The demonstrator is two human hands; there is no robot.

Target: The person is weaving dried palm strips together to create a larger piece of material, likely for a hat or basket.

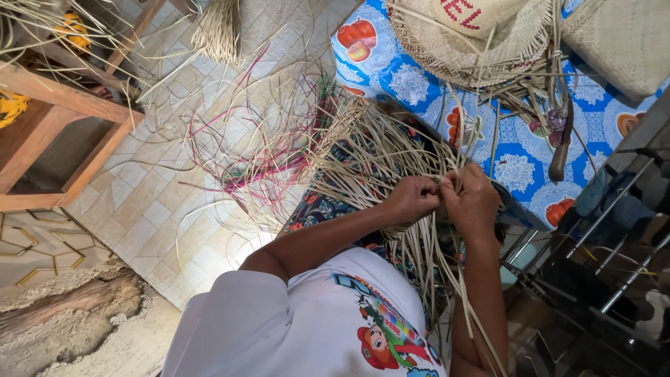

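Note:
My left hand [412, 197] and my right hand [472, 200] meet knuckle to knuckle over my lap, both pinching pale straw strands [370, 157] of a partly woven piece. Loose strand ends fan out toward the floor on the left and hang down past my right forearm. The woven part itself is mostly hidden under my hands.
A table with a blue patterned cloth [516, 164] holds a woven straw hat [474, 38] and a wooden-handled knife [560, 150]. Pink and green straw scraps [258, 171] litter the tiled floor. A wooden stool [63, 132] stands at left, a metal rack [614, 272] at right.

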